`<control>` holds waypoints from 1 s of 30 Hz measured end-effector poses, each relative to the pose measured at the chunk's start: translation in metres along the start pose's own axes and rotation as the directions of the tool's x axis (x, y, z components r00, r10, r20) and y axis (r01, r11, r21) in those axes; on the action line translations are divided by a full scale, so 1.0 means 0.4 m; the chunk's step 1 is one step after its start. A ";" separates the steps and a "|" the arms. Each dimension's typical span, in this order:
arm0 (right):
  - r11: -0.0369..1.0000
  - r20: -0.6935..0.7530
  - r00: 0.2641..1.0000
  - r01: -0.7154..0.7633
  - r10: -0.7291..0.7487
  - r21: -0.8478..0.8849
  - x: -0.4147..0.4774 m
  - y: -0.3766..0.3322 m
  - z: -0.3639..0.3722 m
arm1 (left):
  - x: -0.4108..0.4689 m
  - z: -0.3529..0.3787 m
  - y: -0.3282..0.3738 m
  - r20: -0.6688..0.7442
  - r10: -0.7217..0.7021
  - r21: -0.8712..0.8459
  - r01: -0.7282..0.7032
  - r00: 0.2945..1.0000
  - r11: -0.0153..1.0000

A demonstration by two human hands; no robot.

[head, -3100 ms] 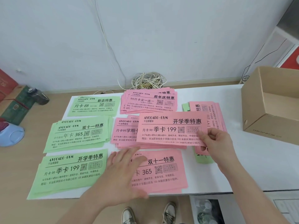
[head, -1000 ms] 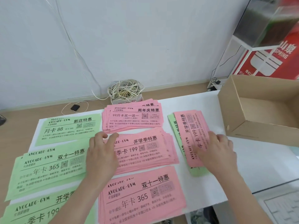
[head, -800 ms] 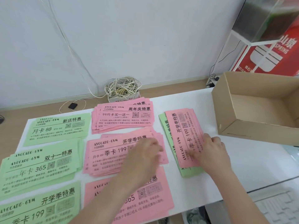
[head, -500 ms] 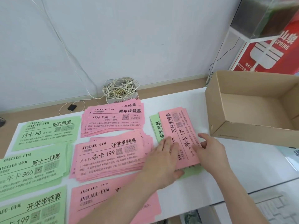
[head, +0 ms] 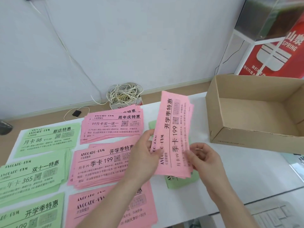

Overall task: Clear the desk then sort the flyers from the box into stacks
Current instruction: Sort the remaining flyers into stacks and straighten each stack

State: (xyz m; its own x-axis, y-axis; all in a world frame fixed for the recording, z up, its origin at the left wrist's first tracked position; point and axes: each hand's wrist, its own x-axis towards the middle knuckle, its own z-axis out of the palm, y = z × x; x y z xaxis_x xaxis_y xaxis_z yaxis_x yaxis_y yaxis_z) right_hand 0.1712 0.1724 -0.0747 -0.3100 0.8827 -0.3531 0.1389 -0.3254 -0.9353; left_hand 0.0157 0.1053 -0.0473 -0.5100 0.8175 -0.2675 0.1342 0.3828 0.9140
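Observation:
A small bundle of pink flyers is held upright above the white desk, lengthwise, between both hands. My left hand grips its left edge and my right hand pinches its lower right edge. Under the bundle lies a green flyer, mostly hidden. Sorted stacks cover the desk's left: three pink stacks, far, middle and near, and three green stacks, far, middle and near. The open cardboard box stands at the right and looks empty inside.
A coil of white cable lies on the floor against the wall behind the desk, with a small black plug beside it. A red sign on a white frame stands at the back right. The desk's near edge runs below my right forearm.
Both hands have lifted the pink bundle off the green flyer at the desk's right, where it lay flat before. Earlier, my left hand came across from the middle pink stack.

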 end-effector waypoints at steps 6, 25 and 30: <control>0.998 0.158 0.985 0.057 -0.062 0.037 0.079 -0.096 -0.073 | -0.001 -0.145 0.029 0.233 -0.059 0.068 0.044 0.971 0.997; 0.983 0.067 0.995 0.085 -0.075 -0.163 0.065 -0.038 0.048 | -0.036 -0.238 -0.071 -0.118 0.018 0.391 0.030 0.993 0.920; 0.870 0.008 0.991 0.123 -0.136 -0.477 0.077 -0.023 0.042 | -0.010 -0.364 -0.060 -0.257 0.022 0.338 0.069 0.966 0.939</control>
State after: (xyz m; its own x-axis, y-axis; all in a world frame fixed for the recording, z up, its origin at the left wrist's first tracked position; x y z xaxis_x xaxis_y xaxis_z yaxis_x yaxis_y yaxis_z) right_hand 0.1446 0.1969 -0.0773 -0.3332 0.9161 -0.2232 0.5317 -0.0130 -0.8468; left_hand -0.1090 0.0302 -0.0237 -0.7080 0.6878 -0.1605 0.3778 0.5608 0.7368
